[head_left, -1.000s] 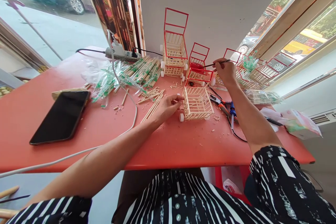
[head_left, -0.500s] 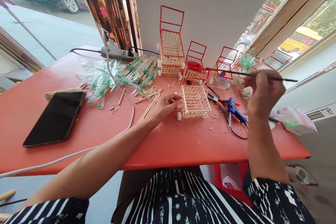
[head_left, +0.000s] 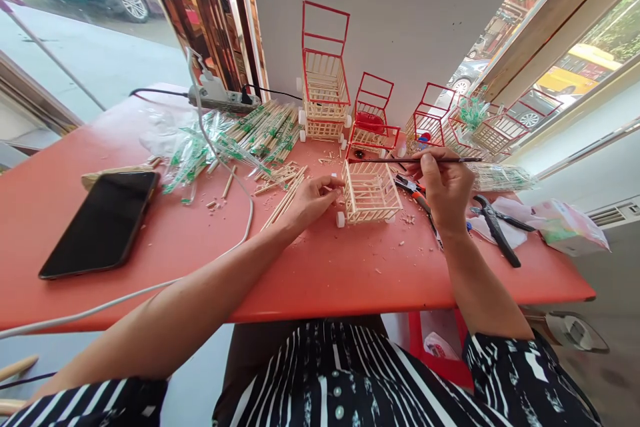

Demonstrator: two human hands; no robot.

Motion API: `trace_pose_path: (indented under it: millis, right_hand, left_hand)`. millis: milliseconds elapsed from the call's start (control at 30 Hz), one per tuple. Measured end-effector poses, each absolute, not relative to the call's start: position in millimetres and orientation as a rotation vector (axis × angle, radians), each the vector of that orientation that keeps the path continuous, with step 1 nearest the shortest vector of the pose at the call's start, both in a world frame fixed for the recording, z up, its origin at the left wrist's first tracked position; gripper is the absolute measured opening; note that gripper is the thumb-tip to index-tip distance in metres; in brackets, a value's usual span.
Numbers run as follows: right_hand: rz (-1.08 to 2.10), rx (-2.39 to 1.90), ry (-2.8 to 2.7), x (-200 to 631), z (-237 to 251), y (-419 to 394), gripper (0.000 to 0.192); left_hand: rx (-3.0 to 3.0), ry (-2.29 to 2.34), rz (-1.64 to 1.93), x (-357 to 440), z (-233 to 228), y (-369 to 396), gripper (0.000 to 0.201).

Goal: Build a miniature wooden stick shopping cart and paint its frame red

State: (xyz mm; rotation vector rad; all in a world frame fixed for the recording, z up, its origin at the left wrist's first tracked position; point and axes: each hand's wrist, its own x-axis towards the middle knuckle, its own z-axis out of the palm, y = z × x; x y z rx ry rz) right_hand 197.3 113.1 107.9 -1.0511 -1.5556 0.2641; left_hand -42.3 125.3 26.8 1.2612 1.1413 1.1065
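Observation:
In the head view, a small cart [head_left: 371, 215] made of thin wooden sticks stands on white wheels in the middle of the table. My left hand [head_left: 316, 197] pinches it at its left side, thumb and fingers close together. A slim dark paintbrush [head_left: 383, 160] lies nearly level in my right hand [head_left: 447, 188], whose fingers are closed round its handle. Its reddish tip is at the cart's upper left rear corner, where a dab of red shows. I cannot tell whether the tip touches the wood.
Red-trimmed carts [head_left: 325, 80] stand at the back. Bagged sticks [head_left: 270, 133] and loose sticks [head_left: 286, 199] lie left of centre. A phone [head_left: 103, 223] and a white cable [head_left: 245, 233] are at left. Pliers [head_left: 500, 233] lie at right on the red table [head_left: 310, 287].
My right hand has moved left and down, bringing the brush from above the glue gun to the cart's rear corner. My left hand stays at the cart's side.

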Motion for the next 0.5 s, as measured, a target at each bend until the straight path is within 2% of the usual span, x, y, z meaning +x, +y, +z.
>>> trace_pose_path:
  millis: [167, 500]
  right_hand:
    - [0.206, -1.079, -1.536, 206.0, 105.9, 113.1, 0.034]
    - [0.134, -1.131, -1.503, 226.1, 109.2, 105.8, 0.029]
  left_hand:
    - [1.252, 1.111, 1.110, -42.6, 25.1, 126.8, 0.021]
    - [1.271, 1.117, 1.105, -44.3, 19.4, 127.9, 0.026]
